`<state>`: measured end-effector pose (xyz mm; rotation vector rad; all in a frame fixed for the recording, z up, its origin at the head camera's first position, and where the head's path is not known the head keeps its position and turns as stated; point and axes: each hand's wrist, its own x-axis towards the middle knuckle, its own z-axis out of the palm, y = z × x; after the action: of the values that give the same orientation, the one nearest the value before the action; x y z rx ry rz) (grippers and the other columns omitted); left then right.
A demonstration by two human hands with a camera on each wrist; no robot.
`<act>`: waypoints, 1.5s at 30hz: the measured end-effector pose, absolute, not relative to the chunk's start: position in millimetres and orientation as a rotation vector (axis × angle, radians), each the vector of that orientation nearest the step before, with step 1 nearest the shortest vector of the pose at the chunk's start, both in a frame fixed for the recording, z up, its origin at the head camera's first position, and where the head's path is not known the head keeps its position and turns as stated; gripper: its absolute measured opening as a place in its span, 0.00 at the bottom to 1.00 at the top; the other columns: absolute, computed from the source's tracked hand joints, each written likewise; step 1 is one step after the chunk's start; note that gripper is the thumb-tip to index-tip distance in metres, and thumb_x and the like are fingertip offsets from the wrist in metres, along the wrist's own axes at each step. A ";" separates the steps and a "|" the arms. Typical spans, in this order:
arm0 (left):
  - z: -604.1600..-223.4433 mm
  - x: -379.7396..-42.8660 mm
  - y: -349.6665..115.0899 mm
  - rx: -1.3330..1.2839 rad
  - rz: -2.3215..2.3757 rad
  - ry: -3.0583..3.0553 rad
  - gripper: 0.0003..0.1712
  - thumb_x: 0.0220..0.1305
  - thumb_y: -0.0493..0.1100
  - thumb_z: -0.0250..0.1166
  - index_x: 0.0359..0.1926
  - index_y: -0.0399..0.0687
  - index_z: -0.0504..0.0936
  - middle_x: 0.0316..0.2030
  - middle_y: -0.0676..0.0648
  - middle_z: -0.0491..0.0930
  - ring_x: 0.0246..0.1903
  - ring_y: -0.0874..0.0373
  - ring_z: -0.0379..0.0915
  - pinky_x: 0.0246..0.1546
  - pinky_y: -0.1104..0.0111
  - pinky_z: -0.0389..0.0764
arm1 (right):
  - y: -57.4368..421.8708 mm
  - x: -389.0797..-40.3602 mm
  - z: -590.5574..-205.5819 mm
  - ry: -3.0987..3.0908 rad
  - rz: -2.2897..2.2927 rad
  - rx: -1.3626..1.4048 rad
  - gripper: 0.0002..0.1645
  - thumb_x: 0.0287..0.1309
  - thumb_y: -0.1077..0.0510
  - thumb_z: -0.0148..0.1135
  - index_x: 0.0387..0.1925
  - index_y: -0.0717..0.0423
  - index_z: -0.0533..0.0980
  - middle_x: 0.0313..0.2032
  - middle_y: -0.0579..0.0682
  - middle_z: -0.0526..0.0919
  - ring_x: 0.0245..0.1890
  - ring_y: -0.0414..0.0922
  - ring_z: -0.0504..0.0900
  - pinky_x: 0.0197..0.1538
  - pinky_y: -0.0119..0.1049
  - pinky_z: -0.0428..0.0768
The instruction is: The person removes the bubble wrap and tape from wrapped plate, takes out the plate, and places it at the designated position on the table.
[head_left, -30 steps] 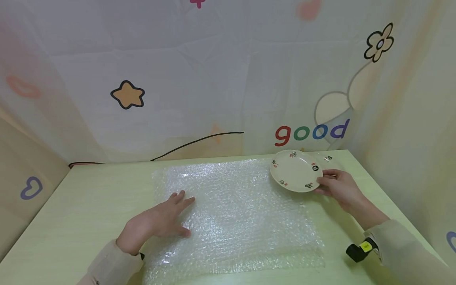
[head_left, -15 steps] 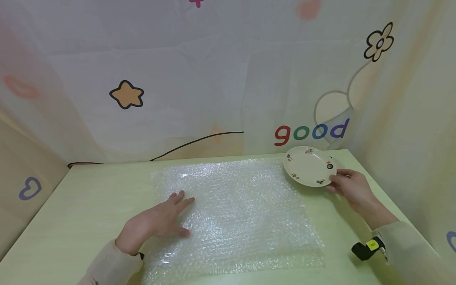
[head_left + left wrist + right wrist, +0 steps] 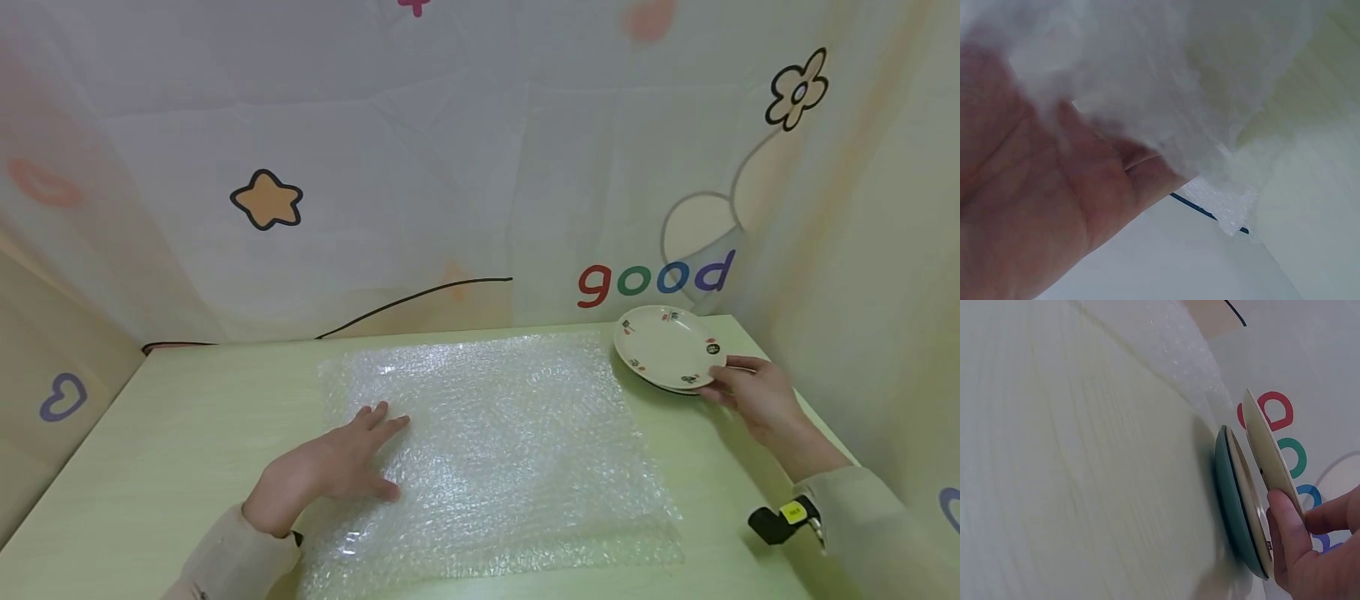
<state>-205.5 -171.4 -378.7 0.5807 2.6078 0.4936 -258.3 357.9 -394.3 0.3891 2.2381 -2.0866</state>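
Observation:
My right hand [image 3: 761,400] pinches the right rim of a round cream plate [image 3: 666,346] with small red and black motifs. In the right wrist view this plate [image 3: 1265,444] is tilted just above another dish with a teal underside [image 3: 1230,500] and a cream inside, which sits on the table. From the head view most of that lower dish is hidden; a dark edge shows under the plate. My left hand [image 3: 330,462], fingers spread, rests on the left part of a clear bubble wrap sheet [image 3: 517,450]. Blurred wrap covers part of the fingers in the left wrist view.
The bubble wrap lies flat over the middle of the pale green table [image 3: 202,433]. A printed cloth [image 3: 390,192] hangs behind the table and along both sides. A black device [image 3: 780,521] with a yellow label is strapped at the right wrist.
My right hand has carried the cream plate rightward, off the corner of the bubble wrap and over the other dish. The left hand has stayed in place on the wrap.

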 end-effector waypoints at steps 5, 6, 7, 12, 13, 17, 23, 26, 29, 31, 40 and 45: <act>-377.5 -205.4 -171.7 0.586 0.470 2.610 0.53 0.61 0.52 0.76 0.79 0.42 0.58 0.78 0.29 0.44 0.76 0.30 0.38 0.67 0.33 0.59 | 363.8 -259.3 -393.8 2.219 -2.093 0.418 0.42 0.75 0.65 0.51 0.74 0.80 0.38 0.39 0.51 0.76 0.31 0.36 0.85 0.43 0.30 0.85; -377.3 -205.5 -171.7 0.585 0.468 2.609 0.53 0.61 0.51 0.76 0.79 0.42 0.58 0.78 0.29 0.44 0.76 0.30 0.38 0.67 0.33 0.58 | 364.5 -259.4 -393.8 2.216 -2.097 0.423 0.42 0.75 0.65 0.51 0.74 0.80 0.38 0.38 0.51 0.76 0.31 0.36 0.85 0.42 0.30 0.85; -377.2 -205.6 -171.7 0.584 0.470 2.608 0.53 0.61 0.51 0.76 0.79 0.42 0.58 0.78 0.29 0.44 0.76 0.30 0.38 0.67 0.33 0.58 | 365.0 -259.5 -393.9 2.210 -2.108 0.424 0.42 0.75 0.65 0.51 0.74 0.80 0.38 0.37 0.50 0.76 0.31 0.36 0.85 0.42 0.29 0.85; -377.1 -207.0 -171.6 0.576 0.494 2.603 0.53 0.61 0.51 0.76 0.79 0.43 0.58 0.78 0.29 0.43 0.76 0.30 0.37 0.67 0.33 0.57 | 365.8 -258.4 -393.3 2.214 -2.143 0.442 0.42 0.74 0.66 0.50 0.73 0.81 0.38 0.36 0.49 0.76 0.29 0.36 0.85 0.41 0.29 0.85; -377.1 -207.0 -171.7 0.574 0.497 2.604 0.53 0.60 0.51 0.77 0.79 0.43 0.58 0.78 0.29 0.43 0.76 0.30 0.37 0.67 0.33 0.57 | 366.1 -258.1 -393.2 2.214 -2.149 0.450 0.42 0.74 0.66 0.51 0.73 0.81 0.38 0.36 0.49 0.76 0.29 0.36 0.85 0.41 0.29 0.85; -377.8 -207.9 -171.3 0.570 0.495 2.607 0.53 0.60 0.51 0.77 0.79 0.44 0.59 0.78 0.30 0.44 0.76 0.30 0.37 0.67 0.32 0.57 | 367.7 -256.8 -392.6 2.211 -2.157 0.481 0.43 0.74 0.66 0.51 0.74 0.80 0.38 0.33 0.47 0.78 0.28 0.36 0.85 0.40 0.29 0.85; -378.7 -207.4 -171.3 0.567 0.491 2.618 0.54 0.59 0.52 0.77 0.79 0.45 0.60 0.79 0.31 0.45 0.77 0.31 0.38 0.67 0.33 0.58 | 371.5 -256.8 -394.3 2.192 -2.184 0.486 0.43 0.74 0.66 0.52 0.74 0.79 0.39 0.33 0.46 0.78 0.29 0.36 0.85 0.41 0.30 0.85; -379.4 -206.8 -172.0 0.564 0.501 2.621 0.54 0.58 0.53 0.78 0.79 0.45 0.60 0.79 0.31 0.45 0.77 0.31 0.38 0.67 0.33 0.58 | 372.0 -257.3 -395.8 2.201 -2.197 0.470 0.43 0.73 0.67 0.52 0.74 0.80 0.40 0.33 0.46 0.78 0.29 0.36 0.85 0.42 0.30 0.85; -380.2 -206.3 -172.9 0.564 0.516 2.623 0.54 0.58 0.53 0.78 0.79 0.46 0.60 0.79 0.32 0.45 0.77 0.31 0.38 0.67 0.33 0.57 | 372.2 -257.5 -397.2 2.210 -2.206 0.460 0.42 0.73 0.67 0.53 0.74 0.81 0.41 0.33 0.46 0.78 0.30 0.37 0.85 0.42 0.31 0.85; -380.4 -205.9 -173.7 0.565 0.520 2.625 0.54 0.58 0.53 0.78 0.79 0.46 0.60 0.79 0.32 0.45 0.77 0.32 0.38 0.67 0.32 0.57 | 372.5 -257.7 -397.8 2.212 -2.208 0.464 0.41 0.73 0.67 0.53 0.73 0.81 0.42 0.34 0.47 0.78 0.30 0.36 0.85 0.42 0.32 0.86; -383.5 -205.8 -180.6 0.667 0.504 2.673 0.54 0.58 0.58 0.77 0.78 0.44 0.62 0.77 0.29 0.49 0.75 0.30 0.45 0.68 0.36 0.60 | 374.1 -257.5 -396.1 2.308 -2.095 0.470 0.38 0.74 0.65 0.53 0.72 0.82 0.46 0.31 0.45 0.80 0.28 0.37 0.87 0.39 0.33 0.86; -387.4 -206.2 -184.5 0.722 0.490 2.708 0.53 0.59 0.59 0.76 0.77 0.43 0.64 0.76 0.29 0.51 0.75 0.31 0.48 0.68 0.38 0.60 | 374.6 -257.2 -399.9 2.449 -1.916 0.474 0.37 0.76 0.61 0.53 0.70 0.83 0.49 0.40 0.52 0.77 0.28 0.36 0.85 0.40 0.33 0.86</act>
<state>-206.2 -184.5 -387.4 0.7220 2.7080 0.4897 -257.2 374.6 -399.9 0.4738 2.4495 -1.9159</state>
